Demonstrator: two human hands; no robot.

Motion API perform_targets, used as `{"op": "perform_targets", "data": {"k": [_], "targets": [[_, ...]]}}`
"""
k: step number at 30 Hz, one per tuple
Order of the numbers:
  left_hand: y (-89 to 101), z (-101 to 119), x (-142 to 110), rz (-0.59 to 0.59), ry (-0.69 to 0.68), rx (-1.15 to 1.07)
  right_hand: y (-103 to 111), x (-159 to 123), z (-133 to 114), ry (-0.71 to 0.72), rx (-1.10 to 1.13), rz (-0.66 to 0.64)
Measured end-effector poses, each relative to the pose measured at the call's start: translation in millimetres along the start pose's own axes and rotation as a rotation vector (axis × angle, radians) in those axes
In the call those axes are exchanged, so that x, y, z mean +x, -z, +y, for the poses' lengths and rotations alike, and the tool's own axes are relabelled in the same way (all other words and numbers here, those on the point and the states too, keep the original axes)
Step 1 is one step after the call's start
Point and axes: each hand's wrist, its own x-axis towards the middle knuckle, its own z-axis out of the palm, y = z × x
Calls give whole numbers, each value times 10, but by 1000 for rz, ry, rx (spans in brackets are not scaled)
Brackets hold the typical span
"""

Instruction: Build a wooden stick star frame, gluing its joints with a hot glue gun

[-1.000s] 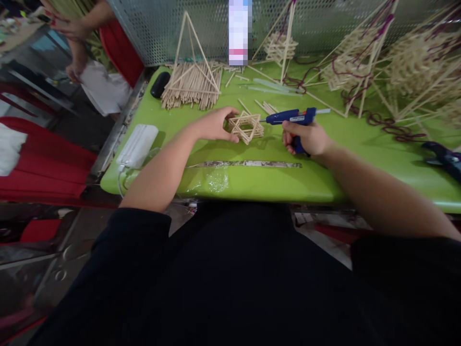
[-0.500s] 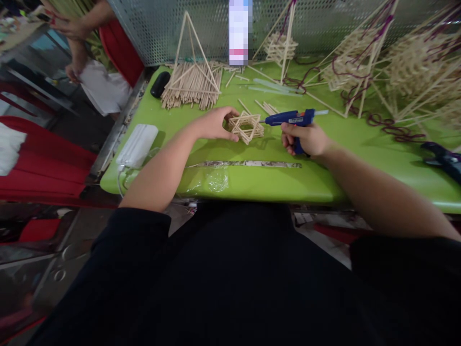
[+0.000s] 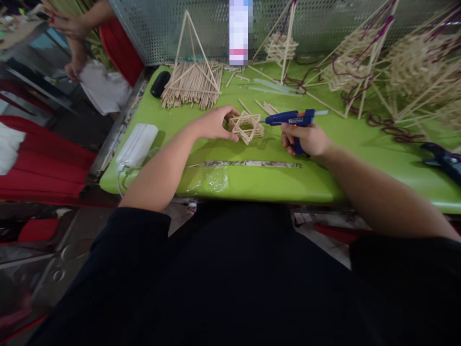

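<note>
On the green table, a star-shaped frame of stacked wooden sticks lies in front of me. My left hand curves round its left side, thumb at the near edge and fingers at the far edge. A blue hot glue gun is gripped in my right hand, a clear glue stick poking out of its back. Its nozzle points left, at or very close to the frame's right upper corner. Several loose sticks lie just behind.
A pile of sticks with a stick pyramid over it stands at the back left. Hanging stick frames with purple cord fill the back right. A white power bank-like box, pliers and a person are at the sides.
</note>
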Motion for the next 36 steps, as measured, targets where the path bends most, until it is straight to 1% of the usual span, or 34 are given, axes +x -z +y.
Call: {"op": "perform_targets", "data": {"k": [12, 19, 29, 36], "targets": [[4, 56, -12, 12, 8, -7, 4, 4, 14, 11, 27, 2], [33, 118, -52, -26, 28, -20, 36, 22, 10, 21, 69, 23], [19, 46, -21, -36, 21, -15, 25, 41, 21, 35, 81, 29], [29, 94, -48, -27, 32, -10, 25, 57, 5, 15, 92, 43]]}}
